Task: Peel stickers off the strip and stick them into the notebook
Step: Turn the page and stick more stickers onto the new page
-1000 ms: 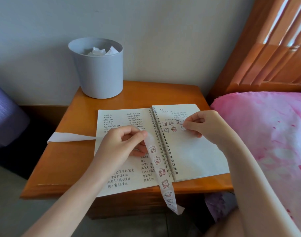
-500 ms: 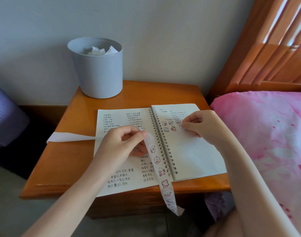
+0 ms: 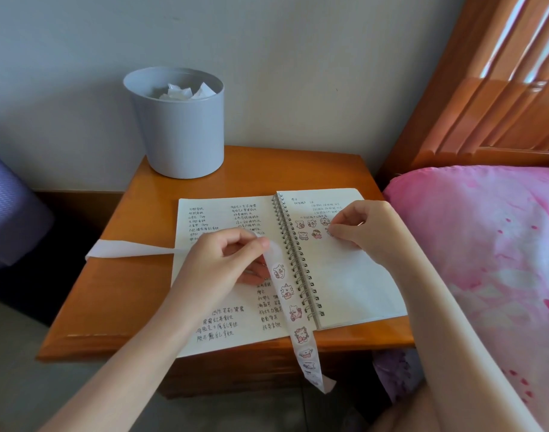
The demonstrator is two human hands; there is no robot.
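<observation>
A wooden nightstand [image 3: 136,291] stands against a pale wall, between a purple object [image 3: 8,207] on the left and a bed with pink bedding [image 3: 485,244] and a slatted wooden headboard [image 3: 485,88] on the right. At the back of the nightstand stands a grey bin [image 3: 179,132] with crumpled white paper [image 3: 179,92] inside.

A spiral notebook [image 3: 345,282] lies open on the front part of the top. Its left page is full of handwriting; the right page has some lines of writing at the top and a small group of cartoon stickers [image 3: 310,227] under them.

The sticker strip [image 3: 287,294] lies across the left page. Its bare backing end [image 3: 126,249] runs to the left edge of the nightstand, and the part with stickers goes along the spiral and hangs over the front edge.

The left hand [image 3: 223,260] is over the left page, fingers curled — thumb and forefinger pinch the strip where it bends. The right hand [image 3: 366,229] is on the right page, also curled; its thumb and forefinger tips come together on one small sticker [image 3: 329,232] just beside the group, touching the paper.
</observation>
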